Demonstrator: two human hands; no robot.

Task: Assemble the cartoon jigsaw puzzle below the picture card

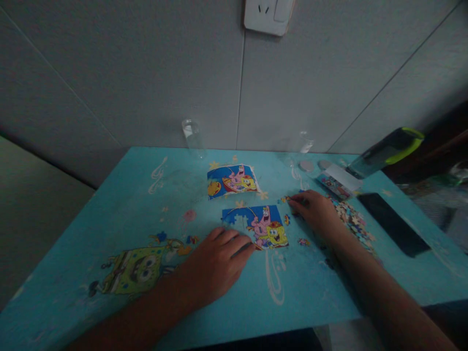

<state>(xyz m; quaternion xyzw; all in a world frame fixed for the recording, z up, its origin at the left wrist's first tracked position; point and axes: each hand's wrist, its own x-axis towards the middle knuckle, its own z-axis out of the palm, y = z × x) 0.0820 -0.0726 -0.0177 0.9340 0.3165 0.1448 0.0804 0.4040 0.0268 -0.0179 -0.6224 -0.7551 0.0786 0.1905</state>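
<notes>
A partly assembled jigsaw puzzle (271,229) lies on the table, its cartoon picture solid on the right and with a gap at its lower left. My left hand (224,258) rests palm down over that lower-left side, fingers stretched out and a little apart. To the right of the puzzle, my right hand (317,210) pinches a small puzzle piece (285,199) at the tabletop, thumb and finger together. Loose pieces lie near it, among them a blue and yellow piece (287,220) and a pinkish piece (303,242). Behind stands the reference picture (234,181), lying slightly curled.
A pile of loose pieces (353,219) spreads beside my right forearm. Farther right are a black phone-like slab (393,222), a small printed box (334,185) and a tilted bottle (380,153). Clear containers (193,139) stand by the wall, with round lids (306,166).
</notes>
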